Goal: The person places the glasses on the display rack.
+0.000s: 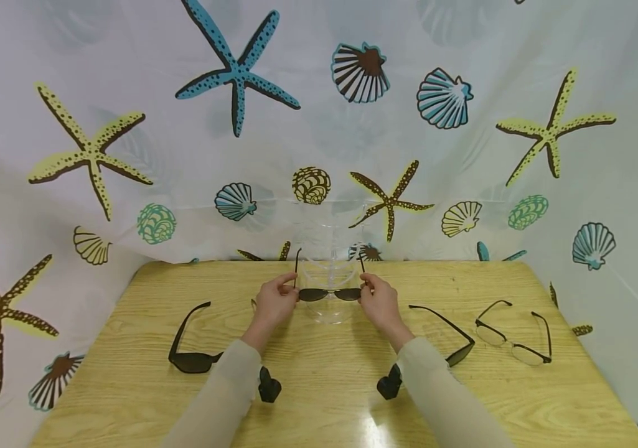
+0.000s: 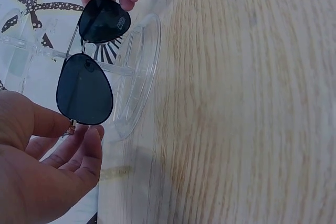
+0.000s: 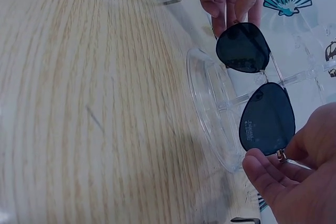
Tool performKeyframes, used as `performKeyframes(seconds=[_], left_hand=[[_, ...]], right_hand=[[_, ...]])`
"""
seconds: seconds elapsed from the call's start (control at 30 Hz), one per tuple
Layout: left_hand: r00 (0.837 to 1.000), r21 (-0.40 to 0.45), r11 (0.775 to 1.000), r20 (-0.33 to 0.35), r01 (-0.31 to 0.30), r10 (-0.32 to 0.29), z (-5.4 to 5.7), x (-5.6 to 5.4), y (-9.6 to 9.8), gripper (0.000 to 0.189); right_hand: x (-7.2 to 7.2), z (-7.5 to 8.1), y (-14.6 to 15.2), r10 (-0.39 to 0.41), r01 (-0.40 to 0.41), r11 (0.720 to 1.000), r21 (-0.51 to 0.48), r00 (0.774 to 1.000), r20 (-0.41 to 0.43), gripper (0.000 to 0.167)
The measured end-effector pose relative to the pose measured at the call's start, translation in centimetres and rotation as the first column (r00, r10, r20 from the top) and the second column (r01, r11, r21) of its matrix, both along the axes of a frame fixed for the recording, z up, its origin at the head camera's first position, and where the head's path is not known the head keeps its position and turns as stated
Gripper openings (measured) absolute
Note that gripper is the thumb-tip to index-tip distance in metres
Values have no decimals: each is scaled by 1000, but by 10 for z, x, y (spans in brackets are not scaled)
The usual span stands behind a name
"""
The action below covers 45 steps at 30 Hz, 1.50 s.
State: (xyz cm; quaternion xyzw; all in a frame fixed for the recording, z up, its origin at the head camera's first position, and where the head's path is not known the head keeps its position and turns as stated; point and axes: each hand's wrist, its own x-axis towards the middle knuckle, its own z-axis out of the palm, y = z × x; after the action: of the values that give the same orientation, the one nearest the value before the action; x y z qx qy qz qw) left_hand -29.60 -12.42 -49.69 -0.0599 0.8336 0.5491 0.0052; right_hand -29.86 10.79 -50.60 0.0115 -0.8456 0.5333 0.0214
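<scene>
A pair of dark aviator sunglasses (image 1: 347,294) is held level between both hands, with its temples unfolded and pointing away. My left hand (image 1: 275,303) pinches the frame at the left hinge, thumb and fingers on either side of it. At the opposite hinge, my right hand (image 1: 380,302) pinches the frame in the same way. Directly behind and under the sunglasses is a clear plastic display stand (image 1: 331,318), whose round base (image 2: 152,51) rests on the table. Whether the sunglasses touch the stand cannot be told.
Black sunglasses (image 1: 192,363) lie unfolded on the wooden table (image 1: 330,404) at the left. To the right are another black pair (image 1: 460,353), partly behind the right sleeve, and clear eyeglasses (image 1: 527,354). A patterned curtain (image 1: 296,143) hangs along the table's back edge.
</scene>
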Motion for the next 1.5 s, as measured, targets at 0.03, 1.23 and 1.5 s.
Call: performKeyframes(seconds=[0.03,1.23,1.5], left_hand=[[1000,-6,1000,-3,1,-1,-1,0,0,45],[1000,-44,999,-27,-3,2,-5,-1,0,41],[999,-49,999,-36,-11,9,-4,-4,-1,42]], right_hand=[[0,-1,0,1,-1,1000,-3,1000,2,41],[1,-6,-1,1,-1,1000,7,1000,-20,38],[-1,-2,-1,-14,14,1000,-11,1000,-15,39]])
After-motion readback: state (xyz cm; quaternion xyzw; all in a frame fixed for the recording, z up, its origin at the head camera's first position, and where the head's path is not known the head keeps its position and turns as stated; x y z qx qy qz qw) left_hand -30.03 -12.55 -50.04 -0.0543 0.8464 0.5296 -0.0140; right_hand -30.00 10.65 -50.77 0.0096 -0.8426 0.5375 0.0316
